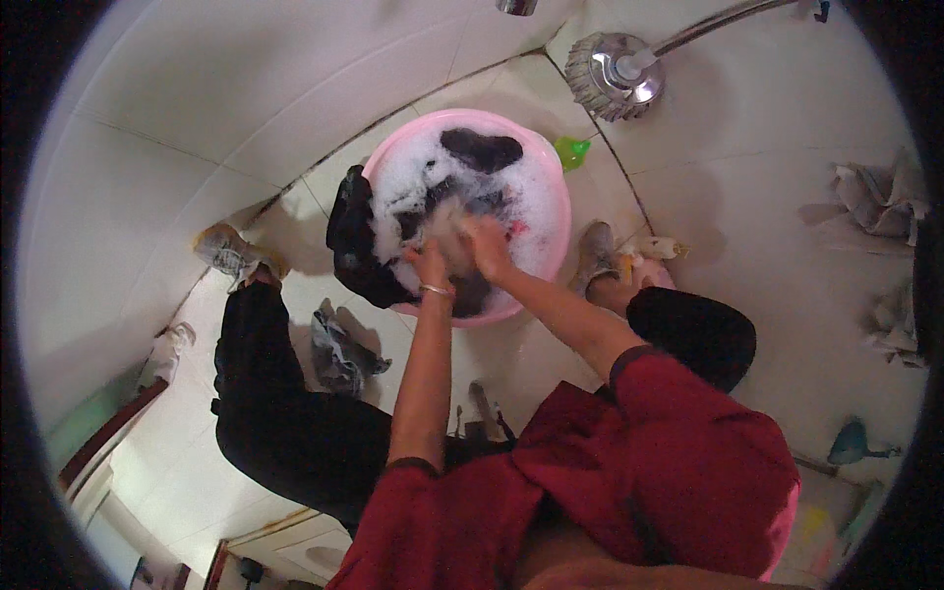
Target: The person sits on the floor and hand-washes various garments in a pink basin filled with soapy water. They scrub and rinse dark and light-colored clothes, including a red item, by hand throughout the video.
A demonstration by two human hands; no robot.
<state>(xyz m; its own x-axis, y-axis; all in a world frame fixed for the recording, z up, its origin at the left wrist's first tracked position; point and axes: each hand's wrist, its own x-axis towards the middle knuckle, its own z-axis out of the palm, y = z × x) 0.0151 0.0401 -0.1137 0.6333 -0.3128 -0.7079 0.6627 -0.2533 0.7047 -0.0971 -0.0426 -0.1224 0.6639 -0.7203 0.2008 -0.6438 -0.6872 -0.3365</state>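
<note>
A pink plastic basin [566, 214] full of white suds [409, 151] stands on the tiled floor between my feet. Both hands are over its middle, close together and blurred. My left hand [431, 267], a bracelet at its wrist, grips a wet pale cloth [451, 237]. From the right, my right hand [484, 247] presses on the same cloth; its fingertips are hard to make out. Dark wet fabric [472, 293] lies in the water below them, and a dark piece [481, 150] floats near the far rim. A black garment [356, 240] hangs over the left rim.
A string mop [615, 77] with a metal disc leans at the back right. A green plastic item [571, 153] lies beside the basin. A crumpled grey cloth [343, 350] is on the floor by my left leg. Cloths [874, 195] hang at the right.
</note>
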